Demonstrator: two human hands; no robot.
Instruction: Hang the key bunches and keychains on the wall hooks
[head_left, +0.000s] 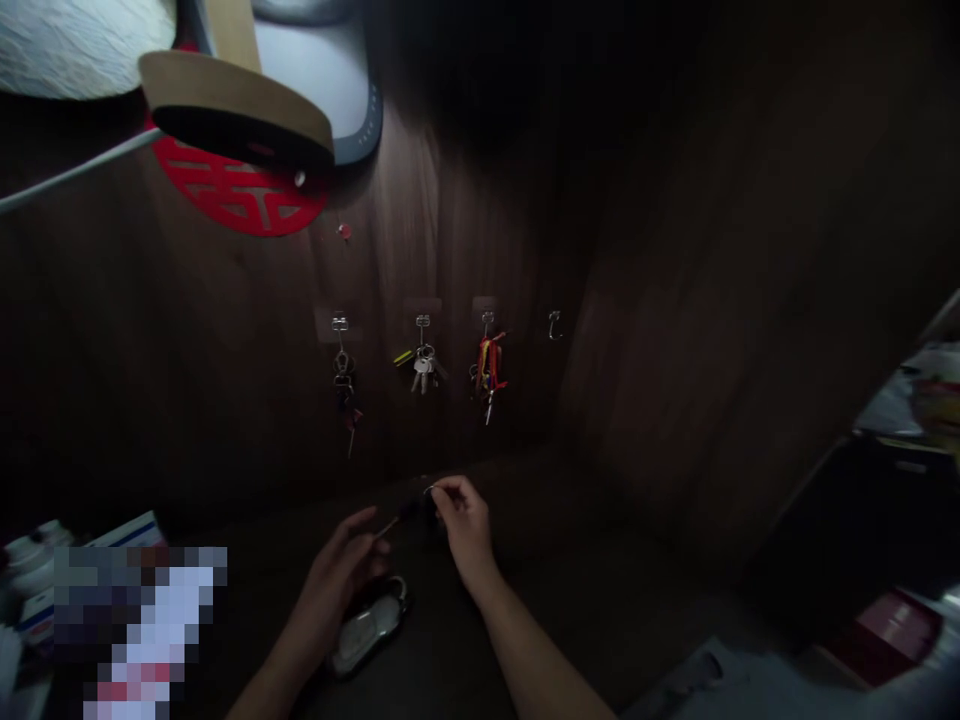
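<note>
By the right hand (465,525), a small key ring (430,490) is pinched between closed thumb and fingertips. The left hand (339,570) is held half open, fingers loosely curled; a key (386,528), its dark head toward the ring, is pointed at those fingers. Whether it is gripped there cannot be told; light poor.

Both are held low over the dark tabletop (577,560). Just beside the left hand, an oval cased object (367,632) with a metal loop is seen lying; whether it is joined to the ring cannot be made out.

On the wall behind, three key bunches (424,366) are hung from hooks; a fourth hook (555,326) is noted at right.

Step in hand, as judged: key and ring being sorted between the hands. Called for next, it seems: the ring kept pinched, the key steadied.
</note>
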